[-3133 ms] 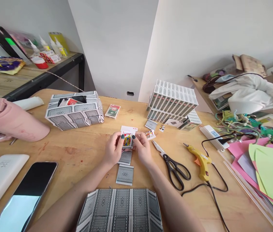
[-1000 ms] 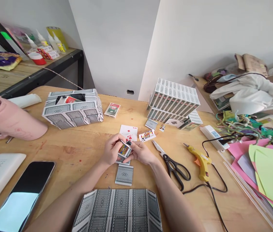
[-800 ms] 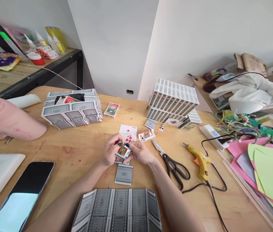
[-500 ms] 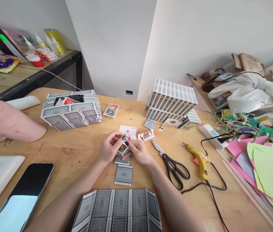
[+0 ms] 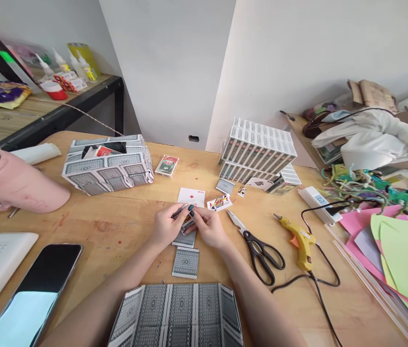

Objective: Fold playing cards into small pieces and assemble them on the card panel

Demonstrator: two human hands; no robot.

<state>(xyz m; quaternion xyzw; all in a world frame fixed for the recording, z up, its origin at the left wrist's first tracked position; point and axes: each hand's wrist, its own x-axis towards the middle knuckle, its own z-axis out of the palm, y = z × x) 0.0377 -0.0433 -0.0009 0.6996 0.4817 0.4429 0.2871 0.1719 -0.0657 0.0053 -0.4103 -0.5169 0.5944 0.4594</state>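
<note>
Both hands are at the middle of the tabletop (image 5: 117, 250), closed in a pinch around one playing card. The left hand (image 5: 167, 225) grips the playing card (image 5: 187, 221) between thumb and curled fingers; the right hand (image 5: 210, 227) has its thumb and fingers on the same piece, the two thumb tips close together at its upper edge. The piece is tilted and largely covered by the fingers, so its exact fold cannot be told. It sits above a patterned card (image 5: 185, 240), with a square patterned piece (image 5: 185, 262) nearer the person. Just beyond the hands lies a white card with a red diamond (image 5: 192, 195); right of it rests a court card (image 5: 220, 202). Black-handled scissors (image 5: 261, 250) lie with blades parted near the right hand, and a yellow glue gun (image 5: 301, 242) lies farther right. A card-covered box (image 5: 108, 168) and a card pack (image 5: 167, 165) stand toward the back left. A card-covered panel (image 5: 182, 313) occupies the near edge, between the forearms.
</note>
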